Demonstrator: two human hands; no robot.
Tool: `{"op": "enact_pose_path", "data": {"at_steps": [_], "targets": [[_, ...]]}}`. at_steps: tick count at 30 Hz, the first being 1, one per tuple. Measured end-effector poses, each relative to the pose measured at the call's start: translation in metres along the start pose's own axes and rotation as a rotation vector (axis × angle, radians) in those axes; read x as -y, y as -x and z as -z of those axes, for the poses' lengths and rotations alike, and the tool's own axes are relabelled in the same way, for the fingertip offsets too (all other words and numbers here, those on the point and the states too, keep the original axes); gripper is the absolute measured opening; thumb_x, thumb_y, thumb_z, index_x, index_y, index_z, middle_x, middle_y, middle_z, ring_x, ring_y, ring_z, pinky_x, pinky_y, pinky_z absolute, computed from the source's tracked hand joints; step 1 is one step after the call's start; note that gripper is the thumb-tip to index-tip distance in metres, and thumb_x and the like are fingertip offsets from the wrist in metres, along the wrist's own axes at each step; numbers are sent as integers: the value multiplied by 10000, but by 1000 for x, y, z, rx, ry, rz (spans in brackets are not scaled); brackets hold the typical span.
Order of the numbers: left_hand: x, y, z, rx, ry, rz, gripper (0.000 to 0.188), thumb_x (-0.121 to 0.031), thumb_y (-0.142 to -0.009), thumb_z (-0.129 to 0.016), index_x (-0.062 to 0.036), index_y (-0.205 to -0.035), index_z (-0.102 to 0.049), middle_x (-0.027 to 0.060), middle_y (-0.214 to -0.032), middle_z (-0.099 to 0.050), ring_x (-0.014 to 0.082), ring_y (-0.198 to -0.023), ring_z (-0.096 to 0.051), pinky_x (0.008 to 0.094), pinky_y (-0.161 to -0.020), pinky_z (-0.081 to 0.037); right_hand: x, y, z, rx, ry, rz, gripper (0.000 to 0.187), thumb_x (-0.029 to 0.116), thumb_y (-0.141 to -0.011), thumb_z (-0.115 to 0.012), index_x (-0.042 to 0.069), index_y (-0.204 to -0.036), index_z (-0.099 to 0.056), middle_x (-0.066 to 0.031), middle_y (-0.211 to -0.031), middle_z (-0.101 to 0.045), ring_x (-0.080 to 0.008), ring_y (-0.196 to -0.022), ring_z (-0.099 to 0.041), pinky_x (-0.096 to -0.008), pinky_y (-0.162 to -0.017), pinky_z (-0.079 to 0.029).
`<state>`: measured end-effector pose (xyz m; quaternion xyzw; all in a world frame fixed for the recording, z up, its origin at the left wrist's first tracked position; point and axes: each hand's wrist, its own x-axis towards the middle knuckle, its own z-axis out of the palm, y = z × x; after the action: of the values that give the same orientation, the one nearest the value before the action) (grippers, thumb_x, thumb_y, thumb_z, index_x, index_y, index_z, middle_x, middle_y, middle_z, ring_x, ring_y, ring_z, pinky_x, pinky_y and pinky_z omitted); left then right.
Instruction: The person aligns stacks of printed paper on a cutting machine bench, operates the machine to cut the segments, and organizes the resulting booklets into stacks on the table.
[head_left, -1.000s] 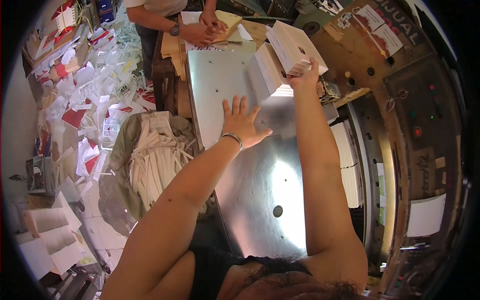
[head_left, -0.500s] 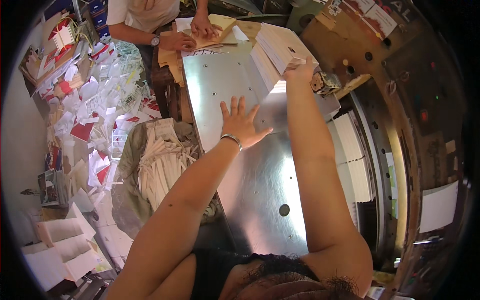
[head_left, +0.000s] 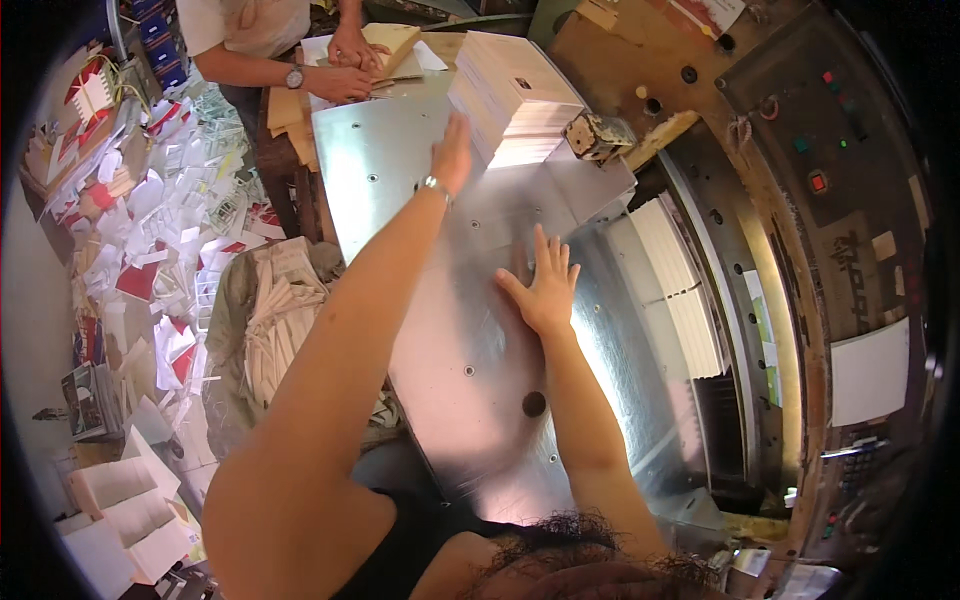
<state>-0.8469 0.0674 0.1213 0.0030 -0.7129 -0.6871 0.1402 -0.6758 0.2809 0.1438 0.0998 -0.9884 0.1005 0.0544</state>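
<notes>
A tall stack of printed paper sheets (head_left: 518,92) stands at the far end of the shiny metal table (head_left: 435,330). My left hand (head_left: 453,158), a band on its wrist, is held edge-on at the stack's left side with straight fingers; whether it touches the paper I cannot tell. Nothing shows in it. Nearer to me, my right hand (head_left: 548,285) is spread over the metal surface, also without anything in it. A worn metal block (head_left: 598,136) lies against the stack's right side.
Across the table another person's hands (head_left: 347,75) rest on brown and yellow paper. To the right, more paper stacks (head_left: 680,290) sit within the machine beside its control panel (head_left: 820,150). A sack of paper strips (head_left: 285,310) stands left, with paper scraps (head_left: 190,230) covering the floor.
My right hand has let go of the stack and come back toward me over the table. My left hand has moved forward to the stack's left side. The stack now looks squarer.
</notes>
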Motion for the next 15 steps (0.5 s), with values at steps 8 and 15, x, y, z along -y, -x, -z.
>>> {"op": "enact_pose_path", "data": {"at_steps": [8,15], "targets": [[43,-70,-11,-245,-102,-472,577,-257,-1033,-305,31,-1506,-141,220,-1581,-136,327,-1479,-87,349,-1193,-100,28,-4,-4,35,-38,5,1017,679,-718,-656,158,-1511,-288,-252,-1550,-207,-415,-1453,-131,-559,-1165,-46],[0,-58,-15,-195,89,-237,585,-273,-1021,-319,13,-1508,-166,248,-1573,-130,345,-1476,-95,371,-1193,-105,25,-3,3,24,-11,-4,987,636,-737,-678,154,-1508,-293,-265,-1547,-200,-433,-1447,-132,-562,-1164,-47]]}}
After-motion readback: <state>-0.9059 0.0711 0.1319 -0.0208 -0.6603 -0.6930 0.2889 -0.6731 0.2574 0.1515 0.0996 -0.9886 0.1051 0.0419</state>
